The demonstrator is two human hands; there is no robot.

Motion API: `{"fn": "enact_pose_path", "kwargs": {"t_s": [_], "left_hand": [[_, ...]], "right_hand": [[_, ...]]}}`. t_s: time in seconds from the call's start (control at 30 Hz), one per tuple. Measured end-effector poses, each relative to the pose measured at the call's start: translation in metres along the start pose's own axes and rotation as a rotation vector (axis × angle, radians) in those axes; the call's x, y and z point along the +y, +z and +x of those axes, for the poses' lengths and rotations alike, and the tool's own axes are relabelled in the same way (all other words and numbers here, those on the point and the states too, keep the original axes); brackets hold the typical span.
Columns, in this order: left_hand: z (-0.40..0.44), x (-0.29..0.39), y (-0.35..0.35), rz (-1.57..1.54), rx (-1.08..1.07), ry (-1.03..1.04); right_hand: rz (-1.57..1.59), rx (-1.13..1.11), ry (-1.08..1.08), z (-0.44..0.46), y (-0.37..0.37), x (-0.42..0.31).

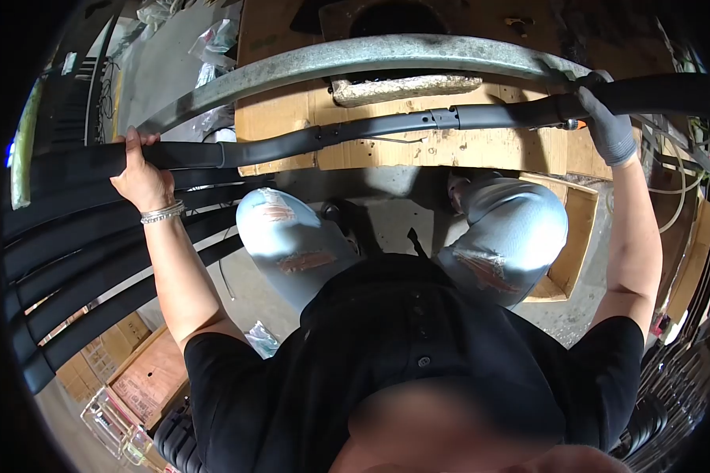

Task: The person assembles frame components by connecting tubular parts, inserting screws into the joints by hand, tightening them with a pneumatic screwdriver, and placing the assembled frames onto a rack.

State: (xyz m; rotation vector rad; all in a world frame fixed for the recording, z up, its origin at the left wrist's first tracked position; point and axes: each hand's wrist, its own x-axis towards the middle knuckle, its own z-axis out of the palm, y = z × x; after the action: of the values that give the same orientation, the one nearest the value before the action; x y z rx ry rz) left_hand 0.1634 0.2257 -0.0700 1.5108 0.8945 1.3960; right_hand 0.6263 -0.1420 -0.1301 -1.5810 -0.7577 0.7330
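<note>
A long black tube (386,125) with a bent middle, small holes and thicker sleeve-like ends spans the view in front of me. My left hand (143,175), bare with bracelets at the wrist, is closed around its left part. My right hand (610,122), in a grey glove, grips the right part. Just beyond the tube a curved-looking grey metal bar (371,53) runs across, passing close to both hands. A thin dark rod or wire (394,139) shows beneath the tube's middle. The right fingers are partly hidden behind the tube.
A cardboard-covered work surface (284,118) lies under the tube, with a silvery wrapped block (406,89) on it. Several black tubes (126,256) are racked at my left. An open cardboard box (572,244) stands by my right knee. Wooden crates (151,370) are at lower left.
</note>
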Motion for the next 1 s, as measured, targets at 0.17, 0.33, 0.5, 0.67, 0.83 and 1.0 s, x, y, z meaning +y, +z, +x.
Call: {"fn": "enact_pose_path", "kwargs": {"t_s": [0.17, 0.33, 0.5, 0.67, 0.83, 1.0], "left_hand": [[0.013, -0.004, 0.004, -0.101, -0.044, -0.028], [0.017, -0.007, 0.006, -0.014, -0.056, 0.012], [0.014, -0.005, 0.008, -0.025, -0.055, 0.023], [0.016, -0.005, 0.009, -0.009, -0.066, 0.02], [0.011, 0.002, 0.019, 0.085, -0.001, 0.092], [-0.051, 0.009, 0.049, 0.4, 0.333, 0.523]], "right_hand": [[0.08, 0.006, 0.046, -0.019, 0.019, -0.008], [0.097, 0.033, 0.105, -0.022, 0.017, 0.001], [0.033, 0.014, 0.098, -0.019, 0.019, -0.001], [-0.012, 0.02, 0.087, -0.017, 0.021, 0.0], [-0.085, 0.032, 0.055, -0.013, 0.016, 0.006], [-0.229, 0.035, 0.104, -0.012, 0.004, 0.013]]}}
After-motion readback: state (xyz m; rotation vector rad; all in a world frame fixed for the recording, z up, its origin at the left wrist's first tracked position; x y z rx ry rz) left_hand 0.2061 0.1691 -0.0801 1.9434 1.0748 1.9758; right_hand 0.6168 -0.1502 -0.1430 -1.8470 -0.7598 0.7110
